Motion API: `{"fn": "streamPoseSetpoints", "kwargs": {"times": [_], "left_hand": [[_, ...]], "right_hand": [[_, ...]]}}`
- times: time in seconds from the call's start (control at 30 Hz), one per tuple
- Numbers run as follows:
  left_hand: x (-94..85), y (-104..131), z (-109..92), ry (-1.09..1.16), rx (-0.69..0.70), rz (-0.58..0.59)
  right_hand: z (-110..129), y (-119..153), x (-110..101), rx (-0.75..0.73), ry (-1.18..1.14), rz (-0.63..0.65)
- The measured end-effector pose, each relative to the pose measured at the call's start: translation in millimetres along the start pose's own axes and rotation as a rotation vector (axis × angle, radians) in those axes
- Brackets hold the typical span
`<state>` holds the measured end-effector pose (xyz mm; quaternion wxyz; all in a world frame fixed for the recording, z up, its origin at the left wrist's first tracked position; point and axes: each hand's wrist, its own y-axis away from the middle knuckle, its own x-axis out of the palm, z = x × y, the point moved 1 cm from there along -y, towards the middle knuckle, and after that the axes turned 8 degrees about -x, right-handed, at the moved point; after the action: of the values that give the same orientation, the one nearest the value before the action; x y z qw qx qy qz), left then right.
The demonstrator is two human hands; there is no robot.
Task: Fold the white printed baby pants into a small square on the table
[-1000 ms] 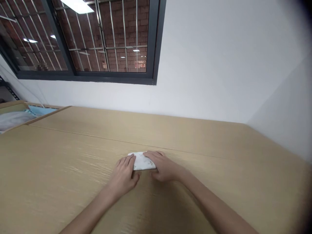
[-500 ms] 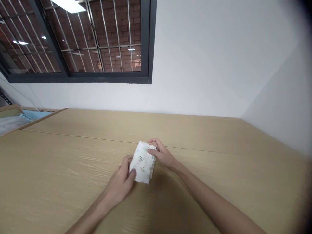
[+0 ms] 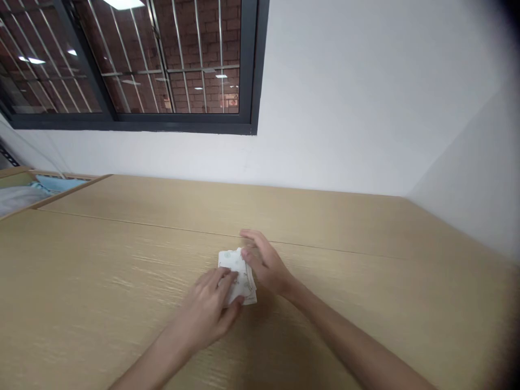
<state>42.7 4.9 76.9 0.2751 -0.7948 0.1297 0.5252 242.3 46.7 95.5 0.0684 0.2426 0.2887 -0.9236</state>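
A small folded white cloth [image 3: 232, 260] with a faint printed pattern lies on the wooden surface, its layers showing slightly uneven along the right and lower edges. My left hand [image 3: 209, 306] rests over the cloth's lower left part, fingers laid across the top and the thumb by the bottom edge. At the upper right corner is my right hand [image 3: 268, 265]. Its thumb touches or nearly touches the cloth's edge, and its fingers reach out past the corner, apart from the thumb. Part of the cloth is hidden under my left fingers.
The pale wooden surface [image 3: 345, 303] has a seam running across it behind the hands. An open compartment [image 3: 73, 187] at the far left holds blue and whitish fabric. Behind stand a white wall [image 3: 333, 108] and a dark-framed barred window [image 3: 179, 123].
The folded cloth has gone from being held tilted up between both hands to lying on the surface. My left hand has moved over its top; my right thumb has slid to its edge.
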Motion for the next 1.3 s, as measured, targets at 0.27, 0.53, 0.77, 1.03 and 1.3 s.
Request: {"fn": "streamPoseSetpoints", "kwargs": {"times": [0.27, 0.53, 0.77, 1.03, 1.3], "left_hand": [[30.6, 17, -26, -0.046, 0.241, 0.043], [29.0, 15, -25, -0.098, 0.198, 0.135], [26.5, 13, -23, -0.201, 0.269, 0.172], [12.9, 4, -7, 0.117, 0.133, 0.102], [-0.7, -16, 24, 0.046, -0.333, -0.008]], "right_hand": [[31, 18, 16, -0.326, -0.013, 0.718], [-23, 15, 13, -0.271, 0.304, 0.675], [-57, 8, 9, -0.272, 0.397, 0.504], [-58, 18, 10, -0.185, 0.343, 0.308], [-56, 19, 10, -0.215, 0.413, 0.193]]}}
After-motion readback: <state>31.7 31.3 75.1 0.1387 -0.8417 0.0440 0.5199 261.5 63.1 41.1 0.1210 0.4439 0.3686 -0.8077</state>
